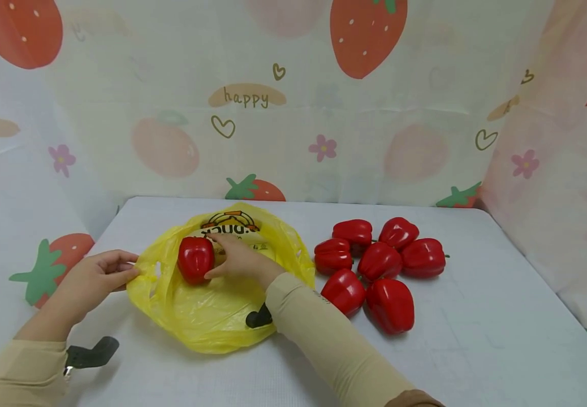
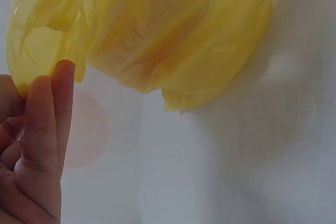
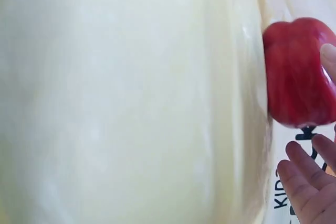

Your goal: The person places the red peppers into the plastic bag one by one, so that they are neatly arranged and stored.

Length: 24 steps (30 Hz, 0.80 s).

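Left hand at the left of the head frame, pinching the left edge of a yellow plastic bag between thumb and fingers; in the left wrist view, the same thin plastic at upper left, folds drooping toward the centre. Right hand inside the wide mouth of the bag, left of centre in the head frame, fingers relaxed and spread around the right side of a single red bell pepper rather than gripping. In the right wrist view, thumb tip overlapping the right edge of this pepper, other fingers just below and apart from it; actual thumb contact impossible to tell. Pepper inside the bag, toward its left side, near black lettering on the plastic.

Right of centre, seven more red bell peppers in a close cluster on a white table, with a green stem jutting from the rightmost. Beige sleeves on both arms, at lower left and lower centre. Across the top, a pale backdrop with printed strawberries, pink flowers, hearts and the word "happy".
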### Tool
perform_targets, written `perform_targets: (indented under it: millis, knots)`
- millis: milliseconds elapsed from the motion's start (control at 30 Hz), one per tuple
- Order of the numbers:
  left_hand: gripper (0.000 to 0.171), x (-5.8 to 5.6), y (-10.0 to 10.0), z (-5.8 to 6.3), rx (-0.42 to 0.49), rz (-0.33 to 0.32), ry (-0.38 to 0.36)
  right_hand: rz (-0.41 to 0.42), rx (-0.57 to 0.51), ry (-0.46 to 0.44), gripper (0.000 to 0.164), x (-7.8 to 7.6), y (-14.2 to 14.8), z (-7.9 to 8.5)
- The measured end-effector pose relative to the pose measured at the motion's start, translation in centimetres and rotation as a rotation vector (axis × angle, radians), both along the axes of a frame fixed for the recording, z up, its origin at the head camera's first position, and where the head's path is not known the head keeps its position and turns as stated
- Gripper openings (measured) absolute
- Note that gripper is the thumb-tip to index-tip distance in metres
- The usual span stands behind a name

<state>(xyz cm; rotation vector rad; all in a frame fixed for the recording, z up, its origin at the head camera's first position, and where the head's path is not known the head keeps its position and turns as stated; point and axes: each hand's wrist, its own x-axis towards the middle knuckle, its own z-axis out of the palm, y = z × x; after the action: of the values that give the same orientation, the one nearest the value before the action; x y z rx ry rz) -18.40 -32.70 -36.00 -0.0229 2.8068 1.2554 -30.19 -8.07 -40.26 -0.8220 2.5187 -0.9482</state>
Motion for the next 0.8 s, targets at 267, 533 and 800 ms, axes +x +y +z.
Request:
perform_targets:
  millis: [267, 533, 800]
  knots:
    - [0.051, 0.0, -0.2, 0.0, -0.02, 0.001, 0.003, 0.068, 0.001, 0.053, 0.078, -0.7, 1.2, 1.1]
    - [0.052, 0.0, -0.1, 0.0, -0.024, 0.002, -0.005, 0.134, -0.018, 0.064, 0.074, -0.8, 2.5, 2.9]
    - [0.051, -0.1, -0.1, -0.1, -0.017, -0.004, 0.005, 0.173, -0.074, 0.044, 0.071, -1.1, 4.4, 4.4]
